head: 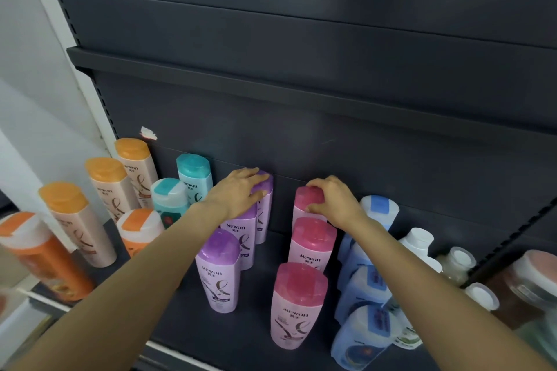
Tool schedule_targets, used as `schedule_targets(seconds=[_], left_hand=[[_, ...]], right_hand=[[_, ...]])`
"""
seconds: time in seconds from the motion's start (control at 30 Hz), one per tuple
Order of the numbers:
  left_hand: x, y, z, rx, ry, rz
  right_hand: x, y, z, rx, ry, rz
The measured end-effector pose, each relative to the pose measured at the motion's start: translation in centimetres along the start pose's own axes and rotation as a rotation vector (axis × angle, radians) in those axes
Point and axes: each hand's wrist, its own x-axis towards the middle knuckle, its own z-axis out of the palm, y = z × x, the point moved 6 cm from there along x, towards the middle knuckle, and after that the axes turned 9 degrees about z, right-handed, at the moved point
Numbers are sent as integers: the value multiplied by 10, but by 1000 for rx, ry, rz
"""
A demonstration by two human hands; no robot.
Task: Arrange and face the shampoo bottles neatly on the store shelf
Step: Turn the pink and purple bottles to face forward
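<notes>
Head view, contents from largest to smallest.

Shelf [241, 337]: dark metal deck across the lower half of the frame, with a dark back panel [331, 144] above it. The front lip runs along the bottom edge; anything nudged forward has little to stop it.

Blue bottles [361, 289]: a crowded file at lower right, leaning on one another. Risk: the right forearm passes just beside them, and a sideways brush could topple the row.

Pink bottles [298, 304]: three in a file right of centre, labels facing out. The right hand [334, 202] is clenched over the cap of the rearmost one, fingers wrapped on top, thumb at the front. Risk: a pull forward would push it into the middle bottle, which would likely knock the front one toward the lip.

Purple bottles [218, 271]: a file at centre, front one apart from those behind. The left hand [238, 193] lies flat over the caps of the rear ones, fingers spread; whether it grasps any I cannot tell. Risk: pressing from the top could tilt tall, narrow bottles against the panel or their neighbours.

Teal bottles [180, 190]: two, left of centre, just beside the left wrist; a withdrawing arm could clip them.

Orange-capped bottles [78, 220]: a diagonal file at left, uneven, untouched.
</notes>
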Motion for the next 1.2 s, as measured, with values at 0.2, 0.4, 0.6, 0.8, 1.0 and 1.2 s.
schedule_targets(seconds=[0.2,0.4,0.6,0.8,1.0,1.2], left_hand=[[0,1,-2,12,17,-14],[0,12,-20,54,65,-53],[-5,49,-38,-110,173,95],[-21,86,-54,-207,153,198],[-39,105,-80,-300,281,209],[-82,114,-95,-97,432,219]], right_hand=[[-1,3,-2,165,13,67],[-18,-21,-47,226,139,-46],[-51,-48,-101,306,304,-129],[-94,-56,-153,441,448,-140],[-132,-48,-170,854,422,-176],[-158,-32,-165,986,395,-115]])
